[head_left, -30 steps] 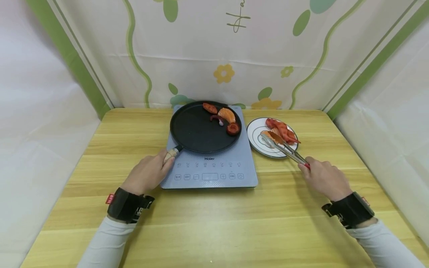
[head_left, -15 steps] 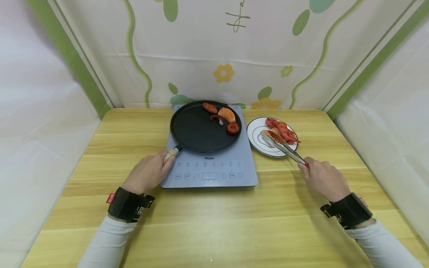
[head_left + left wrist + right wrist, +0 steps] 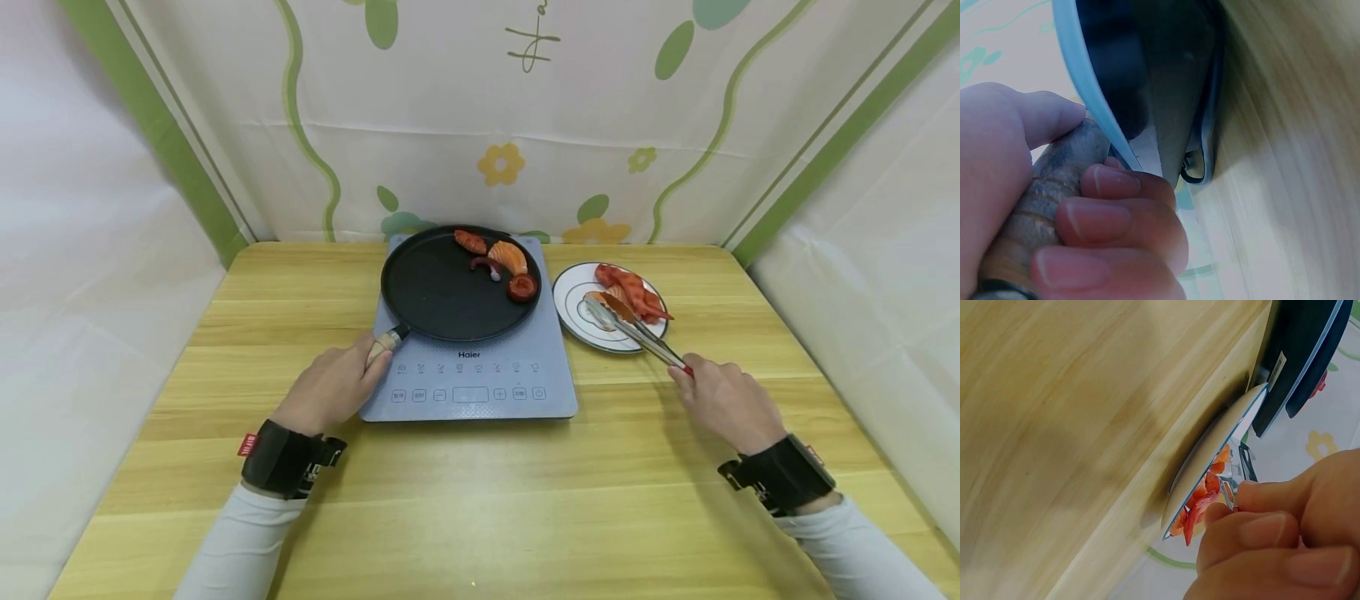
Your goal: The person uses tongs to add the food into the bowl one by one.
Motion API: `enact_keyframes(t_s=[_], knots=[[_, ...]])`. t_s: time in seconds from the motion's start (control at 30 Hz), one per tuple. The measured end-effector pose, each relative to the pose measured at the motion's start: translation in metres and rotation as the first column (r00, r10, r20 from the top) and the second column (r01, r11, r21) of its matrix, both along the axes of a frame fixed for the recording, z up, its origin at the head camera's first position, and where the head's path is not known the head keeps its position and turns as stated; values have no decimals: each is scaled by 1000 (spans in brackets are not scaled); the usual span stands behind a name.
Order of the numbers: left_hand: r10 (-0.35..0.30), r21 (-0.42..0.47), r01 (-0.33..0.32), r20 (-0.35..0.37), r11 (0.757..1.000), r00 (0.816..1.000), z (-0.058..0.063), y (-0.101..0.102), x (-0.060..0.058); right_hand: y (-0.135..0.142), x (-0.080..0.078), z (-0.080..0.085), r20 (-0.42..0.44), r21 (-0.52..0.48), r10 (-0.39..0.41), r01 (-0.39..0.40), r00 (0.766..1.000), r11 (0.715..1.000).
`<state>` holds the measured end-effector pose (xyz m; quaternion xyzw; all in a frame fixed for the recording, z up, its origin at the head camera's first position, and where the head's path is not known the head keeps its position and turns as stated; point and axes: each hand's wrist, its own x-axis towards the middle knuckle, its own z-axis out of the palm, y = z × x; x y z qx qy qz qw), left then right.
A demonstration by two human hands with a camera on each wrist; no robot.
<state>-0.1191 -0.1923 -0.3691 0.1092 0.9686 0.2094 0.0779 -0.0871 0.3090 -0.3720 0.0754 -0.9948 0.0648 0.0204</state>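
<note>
My left hand grips the wooden handle of a black flat pan, its fingers curled round it in the left wrist view. Near the pan's right rim lie a salmon slice, a reddish oval piece, a small dark purple curved piece and a round red-brown piece. With my right hand I hold metal tongs. Their tips rest over an orange slice on a white plate, beside red crinkled strips. Whether the tips pinch the slice is unclear.
Under the pan is a grey induction cooktop with touch buttons along its front. The plate stands close to its right edge. All of it rests on a wooden table, with a patterned cloth hanging behind.
Hardly anything differs: both hands, the pan and the plate hold their places. The tongs stay at the orange slice on the plate.
</note>
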Motion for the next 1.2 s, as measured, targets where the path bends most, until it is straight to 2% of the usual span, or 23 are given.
enact_keyframes(t_s=[1.2], knots=[[4,-14,-4,1,1000,1000,-2,0,0,-3,-1,1,27,-33,-15,16,1000,999]])
